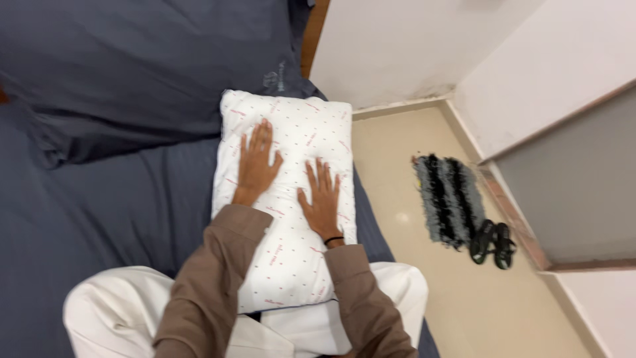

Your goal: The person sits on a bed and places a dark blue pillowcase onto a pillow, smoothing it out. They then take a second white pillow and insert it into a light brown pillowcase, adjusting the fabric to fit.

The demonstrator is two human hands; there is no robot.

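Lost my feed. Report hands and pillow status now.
Left hand and right hand both flat, fingers spread, pressing on the white pillow. Pillow lies on the dark blue bed, near end over the lap. Nothing on top of it.

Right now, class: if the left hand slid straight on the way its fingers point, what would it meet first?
The left hand lies flat on the white pillow. It would likely cross the pillow's far edge, then meet the dark grey bedding, though depth is unclear.

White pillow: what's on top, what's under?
On top: left hand and right hand, palms flat. Under the white pillow: dark blue bedsheet and the lap; that contact is hidden.
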